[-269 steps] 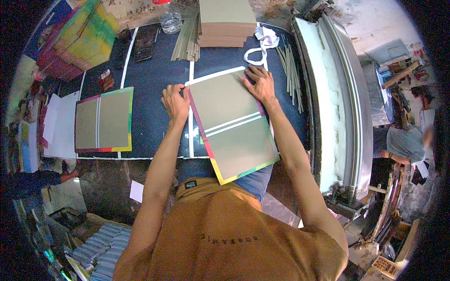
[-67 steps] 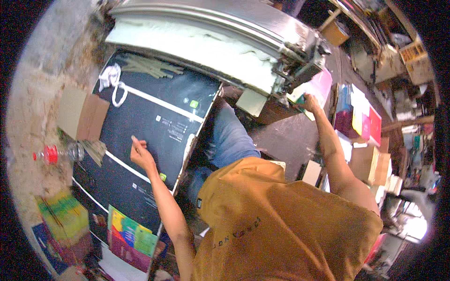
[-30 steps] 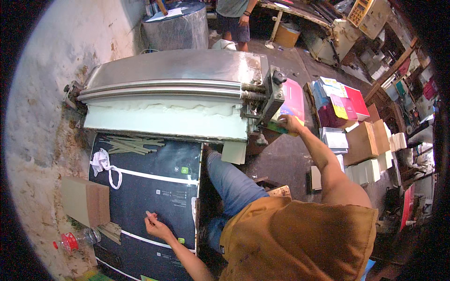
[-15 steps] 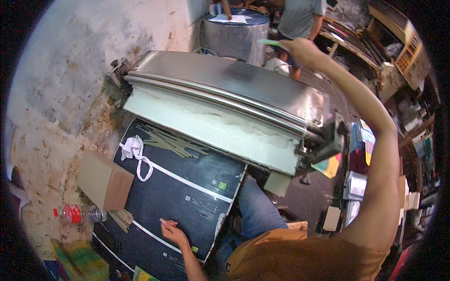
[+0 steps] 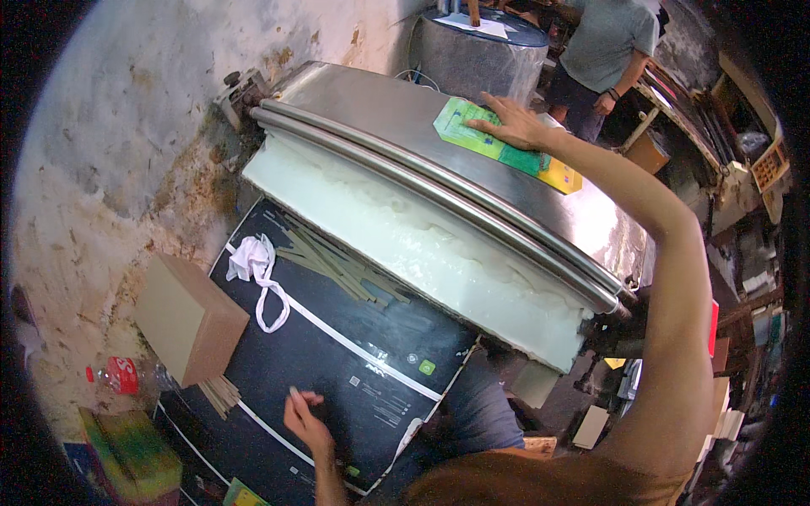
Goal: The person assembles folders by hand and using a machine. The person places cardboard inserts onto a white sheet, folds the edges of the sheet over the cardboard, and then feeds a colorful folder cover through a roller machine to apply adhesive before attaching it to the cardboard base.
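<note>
A green and yellow printed sheet (image 5: pixel 481 143) lies on the curved metal top (image 5: pixel 371 99) of a roller machine. My right hand (image 5: pixel 519 126) rests on it, fingers spread and stretched toward its left part. Along the near side of that top run two steel rollers (image 5: pixel 439 202), with a band of white, glossy, paste-like material (image 5: pixel 405 228) below them. Over the black printed board (image 5: pixel 312 358) on the near side hovers my left hand (image 5: pixel 308 422), its thumb and fingers apart, with nothing in them.
On the board sit a white cloth (image 5: pixel 251 257) and several grey-tan strips (image 5: pixel 333 261). Left of them stand a stack of brown boards (image 5: pixel 190 320), a plastic bottle (image 5: pixel 122 375) and a green-yellow stack (image 5: pixel 126 455). Beyond the machine are a blue-topped drum (image 5: pixel 477 67) and a person (image 5: pixel 607 51).
My right hand has come down from the air with the sheet, which now lies flat on the metal top. My left hand's fingers have spread a little. The view has shifted.
</note>
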### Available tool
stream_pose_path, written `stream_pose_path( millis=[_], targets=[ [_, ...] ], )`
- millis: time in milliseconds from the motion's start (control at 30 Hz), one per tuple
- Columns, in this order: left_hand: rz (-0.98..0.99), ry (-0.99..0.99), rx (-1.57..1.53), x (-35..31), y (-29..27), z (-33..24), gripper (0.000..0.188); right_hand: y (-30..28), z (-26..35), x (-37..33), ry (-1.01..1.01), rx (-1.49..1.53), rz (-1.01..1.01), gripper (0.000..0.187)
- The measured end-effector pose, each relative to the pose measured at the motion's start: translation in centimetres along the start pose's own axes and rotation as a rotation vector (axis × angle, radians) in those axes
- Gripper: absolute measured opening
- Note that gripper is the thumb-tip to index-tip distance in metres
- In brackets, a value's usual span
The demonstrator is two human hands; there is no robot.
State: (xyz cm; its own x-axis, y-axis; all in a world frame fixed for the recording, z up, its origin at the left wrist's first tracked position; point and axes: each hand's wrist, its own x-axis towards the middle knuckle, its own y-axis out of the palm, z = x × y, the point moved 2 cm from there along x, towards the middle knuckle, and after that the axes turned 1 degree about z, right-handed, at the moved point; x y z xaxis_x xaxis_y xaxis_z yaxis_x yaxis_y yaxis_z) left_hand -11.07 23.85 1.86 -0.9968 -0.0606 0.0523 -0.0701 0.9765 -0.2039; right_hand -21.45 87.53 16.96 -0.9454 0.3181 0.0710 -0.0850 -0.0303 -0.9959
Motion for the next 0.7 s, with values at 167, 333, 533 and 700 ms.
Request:
stream_pose_path(
  millis=[167,333,533,700],
  targets=[
    [0.293,0.194,-0.154,6.7,9.4,-11.2,0.029,0.2,4.9,-1.5,-0.447,-0.036,0.010,0.090],
    [0.421,0.162,-0.148,10.6,22.1,-15.0,0.034,0.1,6.2,-3.6,-0.521,0.009,0.105,0.072],
    [0.554,-0.047,-0.117,9.0,27.7,-15.2,0.033,-0.4,6.2,-5.1,-0.505,0.007,0.108,0.071],
    [0.552,-0.116,-0.299,8.2,28.5,-14.8,0.034,-0.5,6.8,-5.7,-0.509,0.030,0.126,0.068]
  ],
)
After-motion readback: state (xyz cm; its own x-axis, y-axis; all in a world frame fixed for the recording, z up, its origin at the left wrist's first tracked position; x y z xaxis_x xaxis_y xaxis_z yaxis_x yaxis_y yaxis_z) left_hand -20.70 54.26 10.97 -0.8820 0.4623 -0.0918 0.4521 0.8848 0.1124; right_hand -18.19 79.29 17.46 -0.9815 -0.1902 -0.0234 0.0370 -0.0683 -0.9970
